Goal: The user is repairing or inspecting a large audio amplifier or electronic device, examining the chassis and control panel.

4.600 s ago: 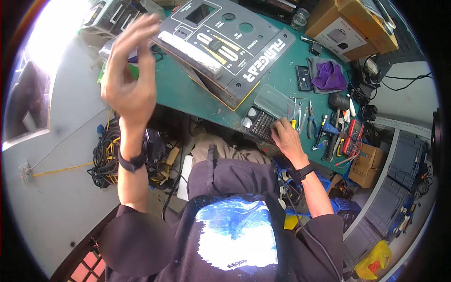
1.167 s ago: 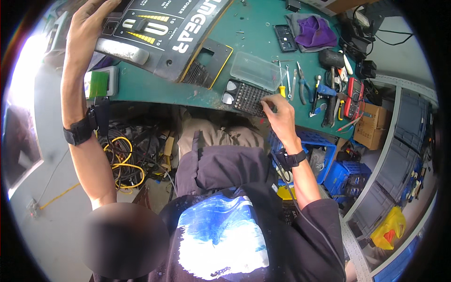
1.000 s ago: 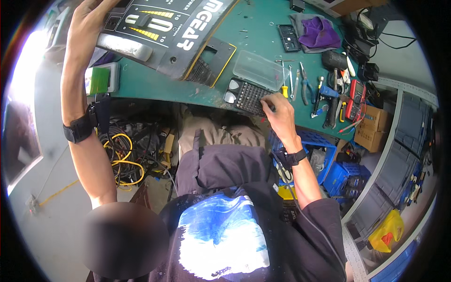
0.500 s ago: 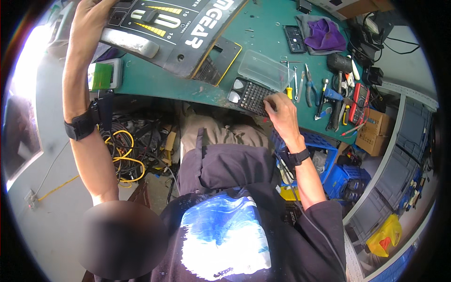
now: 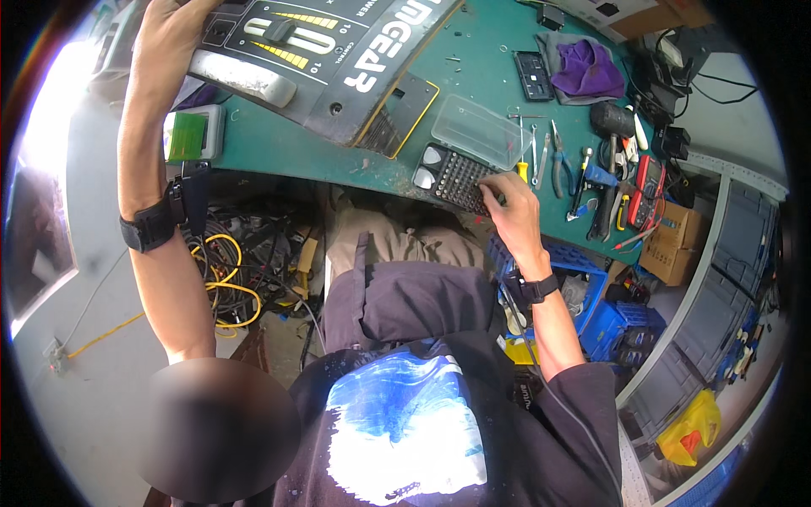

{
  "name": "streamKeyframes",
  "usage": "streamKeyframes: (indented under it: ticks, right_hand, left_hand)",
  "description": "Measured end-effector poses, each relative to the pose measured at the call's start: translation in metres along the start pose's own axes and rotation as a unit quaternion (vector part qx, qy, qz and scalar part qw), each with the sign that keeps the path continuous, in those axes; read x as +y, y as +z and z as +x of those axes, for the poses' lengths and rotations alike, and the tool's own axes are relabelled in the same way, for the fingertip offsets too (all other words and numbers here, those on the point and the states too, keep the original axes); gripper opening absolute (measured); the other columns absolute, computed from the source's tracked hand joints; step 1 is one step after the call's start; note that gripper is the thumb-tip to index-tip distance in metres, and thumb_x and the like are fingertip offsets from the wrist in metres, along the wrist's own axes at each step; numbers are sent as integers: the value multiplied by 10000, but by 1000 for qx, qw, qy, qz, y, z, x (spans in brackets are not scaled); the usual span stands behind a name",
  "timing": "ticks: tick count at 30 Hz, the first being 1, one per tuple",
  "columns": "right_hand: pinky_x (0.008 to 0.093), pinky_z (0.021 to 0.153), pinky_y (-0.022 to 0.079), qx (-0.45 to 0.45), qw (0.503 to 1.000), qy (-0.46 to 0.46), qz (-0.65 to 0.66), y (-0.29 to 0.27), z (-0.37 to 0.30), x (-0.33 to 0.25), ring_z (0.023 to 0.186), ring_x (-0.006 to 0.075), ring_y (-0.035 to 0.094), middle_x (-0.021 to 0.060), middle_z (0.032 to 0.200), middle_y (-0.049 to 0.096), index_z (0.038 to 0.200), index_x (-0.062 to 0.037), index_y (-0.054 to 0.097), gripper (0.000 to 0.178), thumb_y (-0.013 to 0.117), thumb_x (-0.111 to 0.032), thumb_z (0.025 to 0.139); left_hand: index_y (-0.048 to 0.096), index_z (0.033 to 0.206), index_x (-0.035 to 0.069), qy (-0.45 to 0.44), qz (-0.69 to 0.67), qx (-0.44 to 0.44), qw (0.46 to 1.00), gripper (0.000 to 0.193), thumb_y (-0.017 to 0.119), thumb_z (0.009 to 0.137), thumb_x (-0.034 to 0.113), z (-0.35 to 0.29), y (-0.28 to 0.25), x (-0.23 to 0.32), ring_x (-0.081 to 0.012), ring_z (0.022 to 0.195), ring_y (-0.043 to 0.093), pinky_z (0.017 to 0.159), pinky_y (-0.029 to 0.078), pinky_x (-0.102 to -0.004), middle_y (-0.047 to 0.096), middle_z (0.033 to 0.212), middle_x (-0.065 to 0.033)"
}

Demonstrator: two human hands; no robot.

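Observation:
At the upper left, a large black machine housing [image 5: 355,51] with yellow slider scales and a pale rounded bar lies slanted over the bench. My left hand [image 5: 173,38] is at its left edge; the fingers run out of the picture, so their grip is hidden. My right hand [image 5: 513,207] is over the right end of a case of screwdriver bits [image 5: 460,176], thumb and forefinger bent close together. Anything between those fingertips is too small to make out. The case's clear lid [image 5: 481,131] lies open behind the rows of bits.
The green bench [image 5: 296,156] carries pliers [image 5: 561,160], a black mallet [image 5: 612,120], a red multimeter [image 5: 648,186] and a purple cloth [image 5: 587,72]. A green-and-white box [image 5: 190,135] stands left. Below are coiled cables [image 5: 232,287] and a blue crate [image 5: 583,279]. Metal shelving [image 5: 676,329] stands right.
The view has shifted slightly. My right hand's fingers have moved a little over the bits and still hang at the case's right end. My left hand stays by the housing.

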State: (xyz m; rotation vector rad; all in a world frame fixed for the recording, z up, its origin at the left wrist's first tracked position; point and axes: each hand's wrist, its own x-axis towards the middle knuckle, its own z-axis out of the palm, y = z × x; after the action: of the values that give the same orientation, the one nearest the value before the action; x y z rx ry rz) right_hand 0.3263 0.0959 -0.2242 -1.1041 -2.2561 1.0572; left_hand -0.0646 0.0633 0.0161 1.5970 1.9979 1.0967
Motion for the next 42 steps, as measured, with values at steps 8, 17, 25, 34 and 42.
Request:
streamKeyframes:
  ticks: [8,17,25,34,42]
  right_hand:
    - [444,896,511,3,996,-54,-72,-3,-15,-1,1019,350,608,128,1078,627,1104,-78,723,301,705,-14,810]
    - [453,902,509,-17,991,-83,-105,-2,-26,-3,1029,361,588,151,1095,610,1148,-93,744,381,724,-6,778]
    - [448,914,513,-2,991,-70,-113,2,-25,-5,1058,358,589,150,1122,612,1173,-89,740,412,719,11,774]
    - [439,953,499,-28,991,-56,-120,-1,-34,-2,1081,347,583,148,1125,605,1219,-98,730,456,695,39,785]
    - [401,935,511,32,998,-35,-28,0,-27,4,1050,337,634,147,1122,648,1132,-33,726,303,665,52,848]
  left_hand:
    - [713,1189,-16,8,17,4,1000,286,557,975,91,3,0,12,-173,952,697,867,579,-309,739,1101,-116]
    - [725,1181,56,16,-47,50,997,264,612,967,161,0,0,-23,-200,1027,687,940,515,-321,733,1090,-101]
    - [720,1183,68,7,-50,60,997,258,618,959,145,1,-5,-23,-228,1053,690,954,514,-344,735,1111,-114]
    - [710,1181,30,-16,-32,23,999,247,591,972,85,-3,-4,-16,-197,1143,645,1035,473,-330,717,1211,-93]
    - [701,1267,31,23,-17,-11,1000,296,549,1040,146,4,-17,-33,-135,1144,649,1027,492,-281,710,1271,-77]
